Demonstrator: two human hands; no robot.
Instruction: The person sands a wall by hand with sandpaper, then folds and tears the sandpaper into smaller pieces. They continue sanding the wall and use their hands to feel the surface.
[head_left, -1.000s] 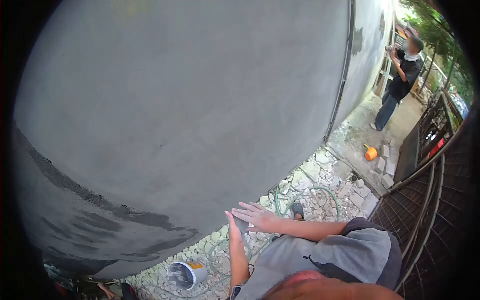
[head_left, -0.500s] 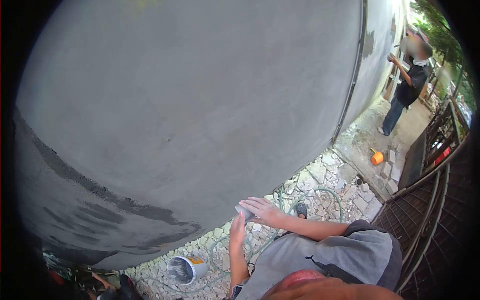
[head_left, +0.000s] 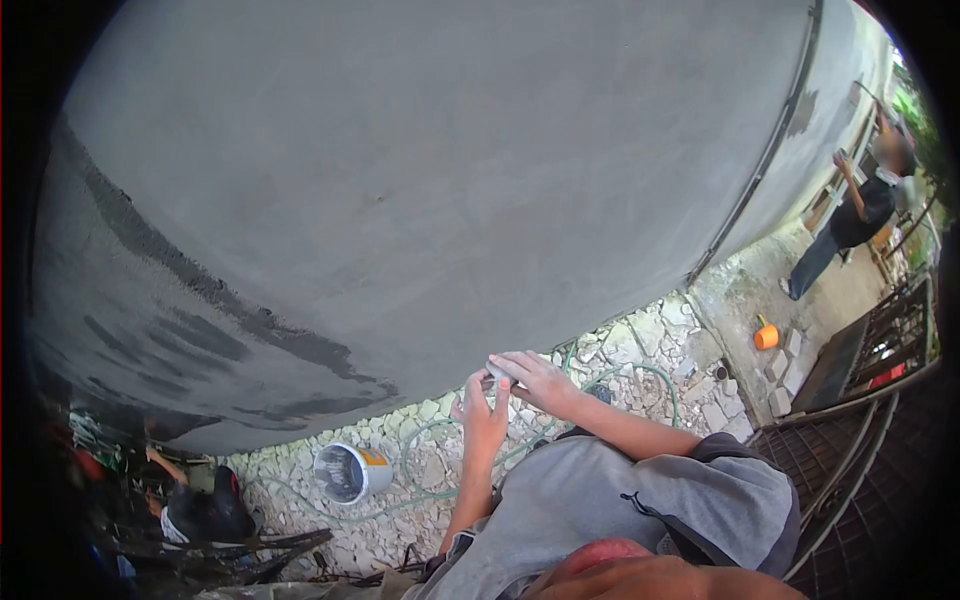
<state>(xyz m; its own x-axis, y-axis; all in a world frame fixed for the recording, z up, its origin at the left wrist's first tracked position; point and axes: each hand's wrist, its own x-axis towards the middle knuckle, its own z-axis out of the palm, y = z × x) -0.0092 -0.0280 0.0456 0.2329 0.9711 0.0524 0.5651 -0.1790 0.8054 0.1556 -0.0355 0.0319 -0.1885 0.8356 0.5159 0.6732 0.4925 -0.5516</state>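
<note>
A small grey block-like piece is between my two hands, beside the lower part of the grey plastered wall. My left hand grips it from below, thumb raised against it. Over its top and right side lie the fingers of my right hand, bent round and touching it. What the piece is made of cannot be made out. Darker, rougher patches run across the wall at the left.
A white bucket stands on broken rubble with a green hose. Right: orange dipper, grey blocks, metal gate, a person by the wall. Another person is low at the left.
The view has shifted, showing more of the person at the lower left. My hands are slightly higher in view, and the grey piece is now more covered by my fingers.
</note>
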